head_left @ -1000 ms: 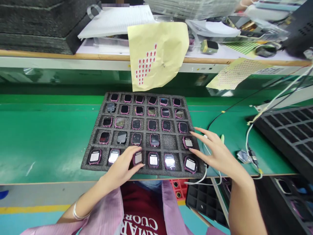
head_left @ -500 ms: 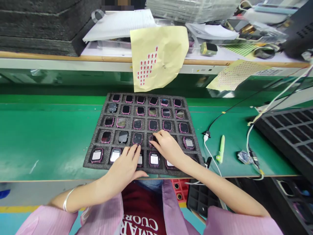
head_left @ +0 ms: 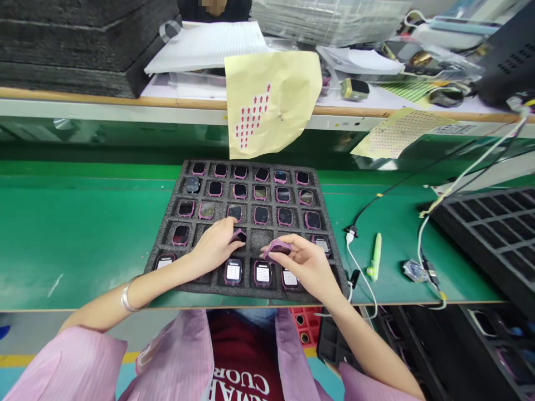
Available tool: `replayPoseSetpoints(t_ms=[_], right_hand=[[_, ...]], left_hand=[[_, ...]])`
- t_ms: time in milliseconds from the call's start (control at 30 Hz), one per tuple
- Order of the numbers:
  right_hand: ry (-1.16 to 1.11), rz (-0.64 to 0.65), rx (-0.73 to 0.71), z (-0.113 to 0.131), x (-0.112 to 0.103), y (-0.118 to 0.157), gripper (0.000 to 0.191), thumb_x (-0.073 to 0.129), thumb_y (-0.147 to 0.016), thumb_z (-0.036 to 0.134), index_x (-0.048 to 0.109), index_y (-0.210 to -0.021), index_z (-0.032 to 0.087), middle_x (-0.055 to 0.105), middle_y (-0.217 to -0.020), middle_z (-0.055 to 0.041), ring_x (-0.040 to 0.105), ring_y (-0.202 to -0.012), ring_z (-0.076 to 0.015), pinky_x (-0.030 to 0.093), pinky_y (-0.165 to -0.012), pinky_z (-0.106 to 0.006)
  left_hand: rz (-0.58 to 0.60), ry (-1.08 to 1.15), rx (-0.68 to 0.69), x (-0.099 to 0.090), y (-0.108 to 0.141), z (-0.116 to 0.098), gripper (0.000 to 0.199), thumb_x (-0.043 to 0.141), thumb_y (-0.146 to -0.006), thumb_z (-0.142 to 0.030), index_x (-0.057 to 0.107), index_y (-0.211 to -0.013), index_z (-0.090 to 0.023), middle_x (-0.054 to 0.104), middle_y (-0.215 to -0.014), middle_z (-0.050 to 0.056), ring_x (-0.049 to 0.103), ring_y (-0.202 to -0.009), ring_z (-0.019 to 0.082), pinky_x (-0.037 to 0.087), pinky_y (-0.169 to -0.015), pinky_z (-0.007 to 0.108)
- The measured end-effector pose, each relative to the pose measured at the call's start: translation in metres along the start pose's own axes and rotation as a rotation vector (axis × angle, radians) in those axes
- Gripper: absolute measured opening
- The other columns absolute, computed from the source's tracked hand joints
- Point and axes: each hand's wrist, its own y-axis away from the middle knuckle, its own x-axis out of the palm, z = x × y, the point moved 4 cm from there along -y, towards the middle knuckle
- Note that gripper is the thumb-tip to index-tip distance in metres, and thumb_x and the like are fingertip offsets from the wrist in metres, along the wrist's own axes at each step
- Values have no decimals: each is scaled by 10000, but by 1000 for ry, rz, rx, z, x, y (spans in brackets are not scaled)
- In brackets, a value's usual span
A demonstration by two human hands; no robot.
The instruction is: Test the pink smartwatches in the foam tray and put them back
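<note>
A dark grey foam tray (head_left: 200, 287) lies before me, its cells filled mostly with strapless smartwatches in purple frames. My right hand (head_left: 311, 264) pinches one purple-framed smartwatch (head_left: 277, 248) by its edges, lifted and tilted above the tray, beside a bare cell. Closed on another purple-framed smartwatch (head_left: 238, 237), my left hand (head_left: 215, 245) has it tipped up at its cell between thumb and fingers. Along the near row, a watch with a lit white screen (head_left: 233, 272) and its lit neighbour (head_left: 263, 273) lie face up. My left hand and forearm hide some cells.
The tray rests on a green bench (head_left: 83, 239). To its right are white and black cables (head_left: 353, 229), a light green pen (head_left: 377, 257) and a black compartment tray (head_left: 501, 234). Yellow sheets (head_left: 271, 106) hang from the shelf. Black foam blocks (head_left: 79, 50) stand upper left.
My right hand has lifted a watch out of its cell and drawn it slightly right and nearer. My left hand has moved up and right, tipping up the neighbouring watch.
</note>
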Motion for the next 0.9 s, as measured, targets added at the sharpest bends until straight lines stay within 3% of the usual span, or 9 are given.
replayPoseSetpoints(t_ms=[100, 167, 300, 400, 500, 600, 700, 767, 900], right_hand=[[-57, -49, 68, -1, -4, 5, 273, 680, -826, 313, 611, -1055, 181, 724, -844, -55, 644, -597, -148, 526, -518, -263], [-96, -43, 88, -2, -6, 6, 317, 623, -870, 334, 583, -1149, 190, 723, -890, -67, 561, -514, -109, 443, -421, -222], [-291, 87, 108, -5, -2, 7, 492, 587, -891, 320, 445, -1355, 239, 671, -1136, -106, 580, -675, -135, 473, -517, -242], [-386, 168, 109, -6, 6, 8, 537, 574, -903, 291, 390, -1407, 275, 650, -1177, -95, 589, -728, -145, 491, -590, -265], [-388, 193, 44, -9, 11, 8, 499, 650, -855, 300, 503, -1331, 277, 674, -1126, -78, 621, -784, -164, 506, -645, -273], [-377, 179, -8, -12, 13, 7, 440, 720, -793, 321, 617, -1216, 255, 701, -1048, -63, 645, -911, -200, 504, -818, -321], [-380, 187, -5, -15, 14, 7, 453, 721, -790, 346, 622, -1222, 251, 710, -997, -62, 651, -943, -222, 470, -916, -385], [-396, 201, -13, -14, 15, 7, 466, 723, -787, 357, 620, -1228, 247, 706, -1001, -68, 649, -956, -233, 454, -946, -412], [-490, 239, -11, -13, 19, 9, 459, 704, -807, 353, 604, -1244, 255, 704, -1001, -74, 658, -955, -241, 449, -960, -451]], left_hand=[[32, 162, -21, -11, 7, -3, 101, 601, -844, -269, 641, -890, -188, 570, -867, 56, 572, -826, 230, 448, -744, 338], [44, 449, -91, -17, 14, -6, 133, 590, -854, -291, 650, -891, -178, 580, -917, 70, 577, -870, 223, 459, -768, 338], [119, 1117, -296, -15, 29, -17, 229, 598, -867, -317, 619, -1022, -150, 656, -895, 80, 635, -803, 195, 489, -771, 332], [119, 1350, -381, -8, 37, -24, 345, 633, -848, -296, 595, -1155, -142, 655, -820, 58, 629, -694, 161, 495, -697, 298], [63, 1363, -431, -2, 42, -26, 382, 628, -846, -273, 588, -1207, -157, 630, -835, 40, 595, -690, 134, 472, -647, 254], [13, 1233, -418, -1, 46, -30, 455, 678, -795, -237, 567, -1232, -175, 596, -856, 21, 560, -725, 129, 461, -645, 235], [15, 1097, -369, 1, 49, -34, 574, 708, -755, -218, 496, -1288, -204, 559, -855, -2, 532, -651, 110, 468, -609, 233], [17, 1026, -353, 3, 50, -34, 541, 657, -795, -240, 467, -1301, -219, 532, -810, -23, 487, -543, 85, 454, -551, 231], [-68, 812, -274, 1, 51, -33, 430, 586, -815, -191, 521, -1240, -206, 573, -854, -5, 547, -694, 128, 477, -714, 265]])
